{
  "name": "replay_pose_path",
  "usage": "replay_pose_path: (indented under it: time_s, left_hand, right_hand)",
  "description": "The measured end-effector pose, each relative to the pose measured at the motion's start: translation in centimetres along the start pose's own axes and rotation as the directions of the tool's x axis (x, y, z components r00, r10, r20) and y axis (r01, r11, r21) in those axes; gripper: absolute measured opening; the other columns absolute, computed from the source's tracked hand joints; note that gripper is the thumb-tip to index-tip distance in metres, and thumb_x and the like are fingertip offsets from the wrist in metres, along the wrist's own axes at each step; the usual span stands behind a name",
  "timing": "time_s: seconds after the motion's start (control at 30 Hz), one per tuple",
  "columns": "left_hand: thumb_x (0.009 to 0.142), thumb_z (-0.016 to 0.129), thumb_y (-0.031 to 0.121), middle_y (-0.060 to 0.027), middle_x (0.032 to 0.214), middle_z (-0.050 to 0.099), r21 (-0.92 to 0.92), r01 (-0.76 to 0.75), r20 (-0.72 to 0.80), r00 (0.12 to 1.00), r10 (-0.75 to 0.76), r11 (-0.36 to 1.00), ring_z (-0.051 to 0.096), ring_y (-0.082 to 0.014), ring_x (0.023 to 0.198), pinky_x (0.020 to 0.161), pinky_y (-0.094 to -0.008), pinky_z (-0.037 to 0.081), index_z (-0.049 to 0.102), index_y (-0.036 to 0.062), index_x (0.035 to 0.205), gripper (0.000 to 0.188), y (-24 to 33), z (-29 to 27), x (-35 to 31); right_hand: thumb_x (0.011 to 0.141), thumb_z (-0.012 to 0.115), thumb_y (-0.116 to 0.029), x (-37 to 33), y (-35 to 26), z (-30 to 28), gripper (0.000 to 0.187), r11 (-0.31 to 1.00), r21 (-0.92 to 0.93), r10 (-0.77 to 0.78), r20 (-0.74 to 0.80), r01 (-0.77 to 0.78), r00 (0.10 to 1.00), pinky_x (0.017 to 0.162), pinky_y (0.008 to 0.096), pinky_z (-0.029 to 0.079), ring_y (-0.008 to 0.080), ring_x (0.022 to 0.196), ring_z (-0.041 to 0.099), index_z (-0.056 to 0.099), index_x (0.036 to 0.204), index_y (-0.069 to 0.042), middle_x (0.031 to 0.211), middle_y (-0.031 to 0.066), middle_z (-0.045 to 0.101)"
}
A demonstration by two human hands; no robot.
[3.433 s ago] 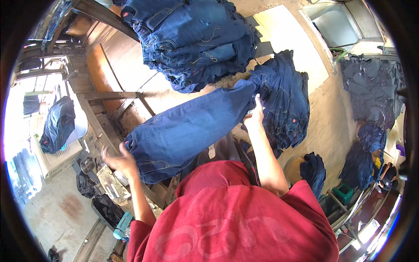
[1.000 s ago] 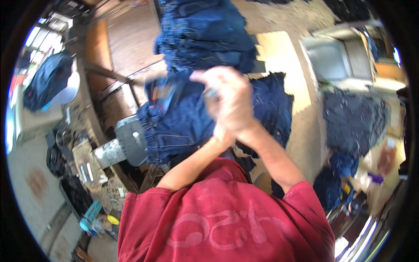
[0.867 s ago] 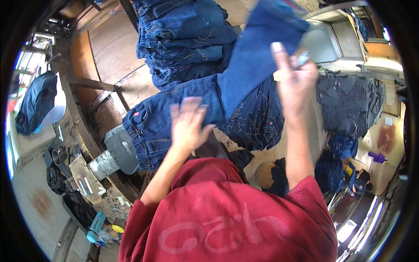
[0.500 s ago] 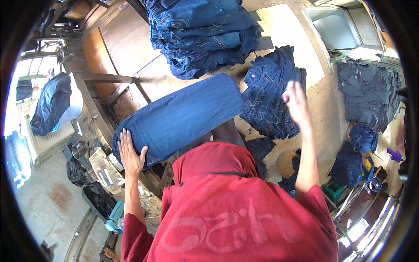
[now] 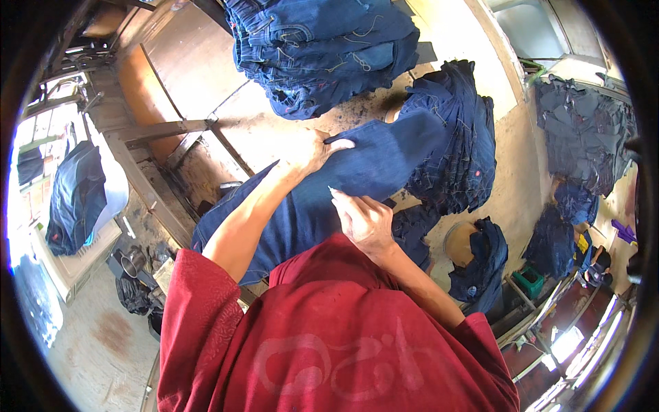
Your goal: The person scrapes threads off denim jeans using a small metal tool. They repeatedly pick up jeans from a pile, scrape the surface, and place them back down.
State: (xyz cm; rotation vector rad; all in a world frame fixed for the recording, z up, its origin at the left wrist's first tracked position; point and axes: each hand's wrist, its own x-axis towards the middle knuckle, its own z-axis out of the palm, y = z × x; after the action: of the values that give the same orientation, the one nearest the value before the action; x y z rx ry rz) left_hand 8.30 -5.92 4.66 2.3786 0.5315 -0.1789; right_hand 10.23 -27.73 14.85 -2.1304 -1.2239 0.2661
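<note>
A long blue denim piece [image 5: 302,213], apparently a trouser leg, stretches in front of me from lower left toward the right. My left hand [image 5: 312,152] grips its far edge, thumb on top and fingers out of sight beneath. Close to the cloth's near side, my right hand [image 5: 367,225] is closed in a pinch. A small pale pointed thing [image 5: 333,192] sticks out from its fingertips, too small to name. The denim's right end meets a heap of dark blue jeans [image 5: 456,151], and I cannot tell whether it lies on them.
A tall stack of jeans [image 5: 316,51] stands on the far side of the wooden table [image 5: 182,48]. Dark garments [image 5: 580,130] lie at the right. Below the heap is a round stool [image 5: 458,244] with denim over it. Another denim piece [image 5: 77,199] hangs at left.
My left hand has moved from the denim's left end to its far edge. The right hand has come down from the heap to the cloth, and the denim's right end has shifted right.
</note>
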Motion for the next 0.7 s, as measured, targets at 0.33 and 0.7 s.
replay_pose_path:
  time_s: [0.33,0.7]
  left_hand:
    - [0.093,0.074,0.067,-0.0143,0.049,0.059,0.000,-0.167,-0.406,0.901,0.153,0.986,0.059,-0.0302,0.040,0.043,-0.0415,0.046,0.067,0.0075,0.057,0.071,-2.2,1.2,2.6]
    - [0.101,0.071,0.060,-0.0175,0.050,0.060,0.044,-0.045,-0.415,0.908,0.060,0.998,0.062,-0.0339,0.043,0.044,-0.0441,0.049,0.067,0.0066,0.057,0.069,-2.1,2.2,2.7]
  right_hand:
    - [0.090,0.078,-0.014,5.3,0.2,5.2,0.019,0.971,-0.229,0.080,0.056,-0.065,0.995,0.057,0.0350,0.057,0.0199,0.058,0.068,0.078,0.108,-0.011,0.068,0.0016,0.071]
    - [0.089,0.081,-0.007,0.6,-1.9,0.7,0.017,0.979,-0.173,0.115,0.049,-0.105,0.992,0.052,0.0342,0.052,0.0200,0.053,0.065,0.080,0.106,-0.011,0.071,0.0044,0.072]
